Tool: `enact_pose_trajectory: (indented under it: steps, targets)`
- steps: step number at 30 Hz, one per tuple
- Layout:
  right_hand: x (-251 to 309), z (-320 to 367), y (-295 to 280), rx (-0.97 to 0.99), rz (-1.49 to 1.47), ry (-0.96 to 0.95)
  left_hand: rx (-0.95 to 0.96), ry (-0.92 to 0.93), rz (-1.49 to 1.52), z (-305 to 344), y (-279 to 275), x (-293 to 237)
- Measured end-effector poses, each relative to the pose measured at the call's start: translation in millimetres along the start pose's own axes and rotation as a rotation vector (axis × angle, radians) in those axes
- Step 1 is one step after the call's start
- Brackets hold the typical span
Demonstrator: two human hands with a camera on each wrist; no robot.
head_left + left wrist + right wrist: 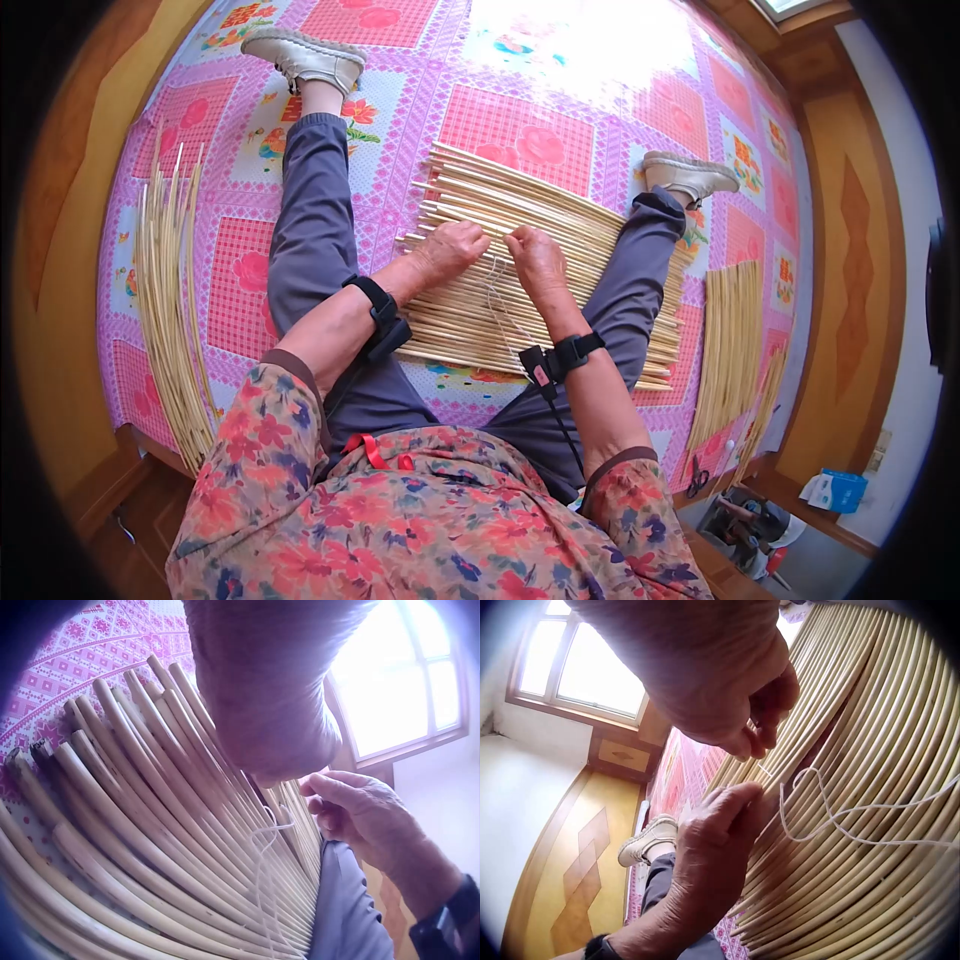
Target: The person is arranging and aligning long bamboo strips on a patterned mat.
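Note:
A row of pale peeled stalks point(520, 310) lies side by side between the person's legs, with loose white string point(840, 817) trailing over it. The left hand point(452, 250), fingers curled, is low over the stalks and pinches the string at the row's far part. Facing it, a small gap away, the right hand point(540, 262) has its thumb and fingers bent together, pinching the string too. Between the two hands a short white bit of string shows in the right wrist view. The left hand point(270, 705) hides its own fingertips in the left wrist view.
Loose thin stalks point(165, 300) lie at the left, and another bundle point(728, 340) at the right. Scissors point(697, 477) rest near the right front edge. A patterned pink cover point(400, 190) lies under everything. A blue box point(838, 490) stands at lower right.

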State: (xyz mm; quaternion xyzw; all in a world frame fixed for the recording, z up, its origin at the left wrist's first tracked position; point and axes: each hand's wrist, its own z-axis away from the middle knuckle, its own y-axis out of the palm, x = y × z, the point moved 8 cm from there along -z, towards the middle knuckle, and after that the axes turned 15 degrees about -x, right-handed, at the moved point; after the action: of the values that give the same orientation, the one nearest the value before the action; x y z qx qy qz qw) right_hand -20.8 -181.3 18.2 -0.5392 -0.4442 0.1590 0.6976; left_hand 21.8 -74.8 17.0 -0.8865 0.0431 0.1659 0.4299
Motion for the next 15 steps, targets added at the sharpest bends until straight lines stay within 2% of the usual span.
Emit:
enact_pose_trajectory:
  steps: [2,4,8,12,15]
  targets:
    - [2.0,-5.0,12.2,0.054,0.106,0.03,0.024,-0.007,-0.008,-1.3,2.3,0.7]
    - [-5.6,-8.3,32.0,0.098,0.007,0.028,0.023,-0.009,0.013,0.6,2.6,0.3]
    - [-1.3,-12.9,35.1,0.166,0.052,-0.015,-0.043,-0.013,0.065,3.7,0.2,-1.2]
    - [5.8,-17.9,41.7,0.218,0.031,-0.036,-0.01,-0.019,0.07,0.7,-2.9,-0.7]
    - [-1.9,-21.9,32.5,0.019,-0.03,0.066,0.027,-0.004,0.039,-5.7,0.5,2.0]
